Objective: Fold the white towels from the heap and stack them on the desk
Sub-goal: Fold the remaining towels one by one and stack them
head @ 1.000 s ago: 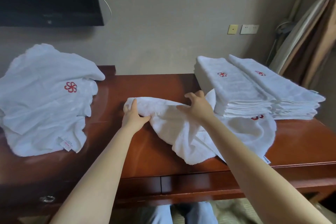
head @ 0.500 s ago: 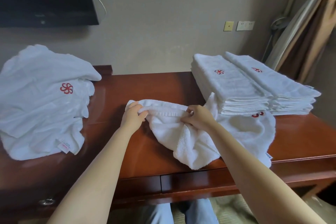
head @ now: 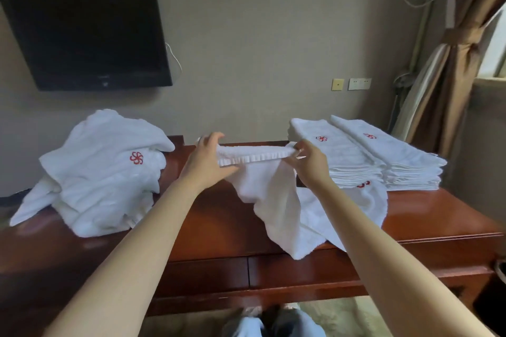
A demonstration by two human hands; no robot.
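Both your bare forearms reach forward and angle slightly toward each other. Your left hand (head: 208,163) is held up with its fingers curled over the top and the thumb beneath, pinching one end of the hem of a white towel (head: 264,194). Your right hand (head: 310,165), level with the left and a little apart, pinches the other end between thumb and fingertips. The hem stretches straight between your hands.

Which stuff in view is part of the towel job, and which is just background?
Job: held towel, left hand, right hand, heap, folded stacks, desk.
Lying about: TV, curtain, wall switches.
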